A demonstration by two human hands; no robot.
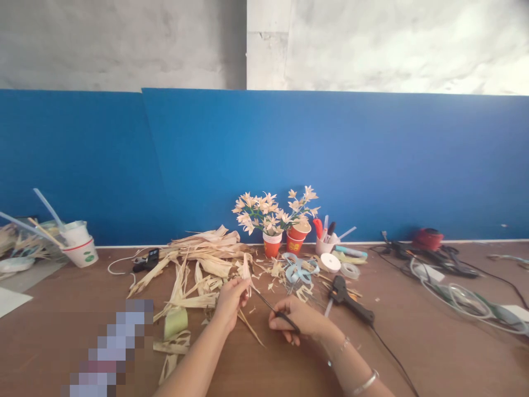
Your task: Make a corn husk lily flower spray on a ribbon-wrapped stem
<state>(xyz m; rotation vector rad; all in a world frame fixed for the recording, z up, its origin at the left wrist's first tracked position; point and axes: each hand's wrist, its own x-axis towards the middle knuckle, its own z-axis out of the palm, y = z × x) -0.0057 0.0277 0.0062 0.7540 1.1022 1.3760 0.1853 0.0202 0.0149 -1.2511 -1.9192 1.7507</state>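
Note:
My left hand [233, 298] pinches a pale strip of dried husk [247, 267], which stands up from the fingertips. Black-handled scissors [285, 318] are in my right hand [295, 318], their blades pointing up and left toward the husk strip, close to my left fingers. Whether the blade tips touch the strip is too small to tell. Behind my left hand lies a pile of dried husks [210, 251]. Beyond both hands, pale husk flowers [264, 209] stand in an orange paper cup [273, 246].
A black glue gun [351, 300] with a cord lies right of my right hand. Blue ribbon [301, 268], a white spool [330, 262] and a cup of pens [325, 242] are behind it. A green roll [176, 323] is left; cables [458, 300] lie far right.

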